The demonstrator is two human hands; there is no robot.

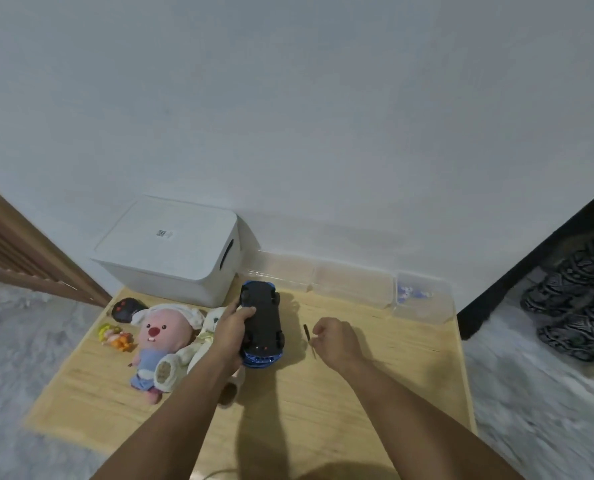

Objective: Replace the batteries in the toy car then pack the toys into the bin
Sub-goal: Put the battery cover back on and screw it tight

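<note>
You've got the car (261,323) flipped belly-up mid-table, your left hand (231,332) gripping its side so the battery hatch faces you, while your right hand (335,341) is loosely curled, holding nothing, beside the screwdriver (308,337), probably about to grab it.

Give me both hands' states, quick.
Left hand: fingers gripping the upturned blue toy car.
Right hand: fingers curled beside the small screwdriver; whether it holds it cannot be told.
</note>
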